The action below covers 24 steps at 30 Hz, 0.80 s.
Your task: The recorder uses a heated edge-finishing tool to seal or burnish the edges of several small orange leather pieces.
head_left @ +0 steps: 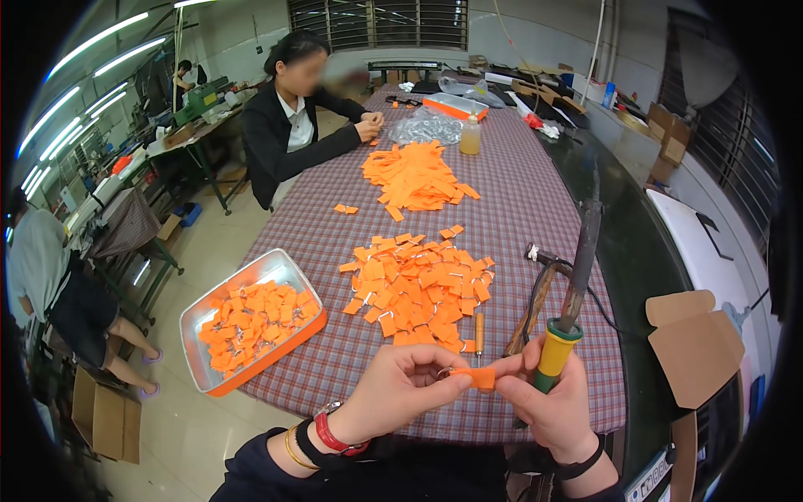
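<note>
My left hand (414, 389) is closed in a pinch on a small folded orange fabric tab (478, 376) with a metal ring at its left end. In my right hand (556, 402) is a soldering iron (555, 356) with a yellow and green handle, its long dark barrel pointing up. The right thumb and forefinger also meet the tab's right end. Just beyond the hands lie a wooden-handled awl (479, 335) and a pile of folded orange tabs (418, 284), some with metal rings. Left of them stands an orange-sided tray (266, 360) holding many tabs.
A checked cloth covers the table (293, 230). Farther off are flat orange strips (414, 176), a bottle of yellowish liquid (470, 136) and clear plastic bags (427, 127). A hammer (535, 293) and black cord lie at right. A co-worker (293, 117) sits at the far left side.
</note>
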{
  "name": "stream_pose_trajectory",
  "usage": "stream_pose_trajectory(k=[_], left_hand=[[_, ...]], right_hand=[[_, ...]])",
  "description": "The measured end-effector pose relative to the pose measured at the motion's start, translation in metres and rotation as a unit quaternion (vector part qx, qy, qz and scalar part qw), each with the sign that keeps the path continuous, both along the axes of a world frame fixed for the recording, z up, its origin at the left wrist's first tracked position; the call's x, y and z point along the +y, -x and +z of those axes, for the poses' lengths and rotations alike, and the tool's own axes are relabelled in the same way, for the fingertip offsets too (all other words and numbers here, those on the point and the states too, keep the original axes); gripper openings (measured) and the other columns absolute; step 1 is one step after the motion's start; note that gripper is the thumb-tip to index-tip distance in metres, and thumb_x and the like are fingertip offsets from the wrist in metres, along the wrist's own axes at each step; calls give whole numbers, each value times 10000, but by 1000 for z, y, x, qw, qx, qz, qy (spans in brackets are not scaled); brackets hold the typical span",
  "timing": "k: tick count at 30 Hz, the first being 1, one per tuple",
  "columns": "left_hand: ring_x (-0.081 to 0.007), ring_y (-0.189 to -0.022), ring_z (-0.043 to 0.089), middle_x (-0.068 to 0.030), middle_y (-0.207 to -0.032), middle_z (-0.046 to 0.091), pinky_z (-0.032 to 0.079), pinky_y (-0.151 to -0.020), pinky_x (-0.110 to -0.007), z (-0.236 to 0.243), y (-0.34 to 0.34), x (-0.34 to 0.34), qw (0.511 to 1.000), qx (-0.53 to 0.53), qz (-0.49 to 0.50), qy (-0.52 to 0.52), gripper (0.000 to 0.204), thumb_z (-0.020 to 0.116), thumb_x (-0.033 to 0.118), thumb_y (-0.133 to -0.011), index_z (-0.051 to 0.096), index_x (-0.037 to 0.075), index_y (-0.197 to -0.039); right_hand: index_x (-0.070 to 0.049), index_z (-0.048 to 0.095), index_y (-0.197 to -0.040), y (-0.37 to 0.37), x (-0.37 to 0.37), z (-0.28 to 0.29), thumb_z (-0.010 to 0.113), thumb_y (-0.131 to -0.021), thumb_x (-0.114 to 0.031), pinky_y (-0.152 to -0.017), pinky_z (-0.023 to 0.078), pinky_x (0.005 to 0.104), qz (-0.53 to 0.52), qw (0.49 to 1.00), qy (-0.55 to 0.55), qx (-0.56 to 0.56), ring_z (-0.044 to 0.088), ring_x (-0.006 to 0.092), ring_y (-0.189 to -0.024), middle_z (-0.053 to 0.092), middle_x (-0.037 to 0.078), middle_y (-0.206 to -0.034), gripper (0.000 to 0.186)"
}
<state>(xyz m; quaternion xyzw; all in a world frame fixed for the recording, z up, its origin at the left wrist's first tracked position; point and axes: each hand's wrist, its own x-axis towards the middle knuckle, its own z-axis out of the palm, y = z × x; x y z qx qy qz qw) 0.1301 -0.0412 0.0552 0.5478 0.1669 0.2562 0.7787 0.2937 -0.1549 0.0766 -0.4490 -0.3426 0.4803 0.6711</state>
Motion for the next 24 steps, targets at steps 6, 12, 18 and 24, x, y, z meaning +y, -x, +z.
stream_pose_trajectory(k=[6,12,18,24], left_hand=[[-75,-804,596,-55,-897,634,487,-721,-191,4,2,1,998,32,-24,-43,165,649,-20,-803,621,-46,-963],[-92,-823,606,-73,-911,643,494,-742,-205,5,4,5,997,51,-47,-43,165,650,-5,-807,626,-47,-965],[-90,-816,606,-65,-892,650,493,-740,-206,6,2,2,993,70,-46,-82,166,655,8,-804,634,-44,-960],[-88,-822,604,-58,-885,652,488,-741,-213,7,3,0,988,86,-62,-116,167,664,23,-801,642,-39,-955]], right_hand=[[-44,390,-826,0,3,-5,655,-758,92,-736,535,279,5,997,-36,-69,643,194,-846,639,220,-933,306],[-47,386,-773,0,-3,1,658,-732,122,-727,544,287,24,999,20,-5,645,204,-858,637,238,-931,323],[-42,396,-797,3,-1,-4,686,-722,100,-687,542,252,4,999,2,-41,641,179,-835,636,202,-895,332],[-70,384,-821,4,-1,-4,723,-632,121,-659,534,269,-35,992,43,-115,632,186,-760,602,143,-792,432]])
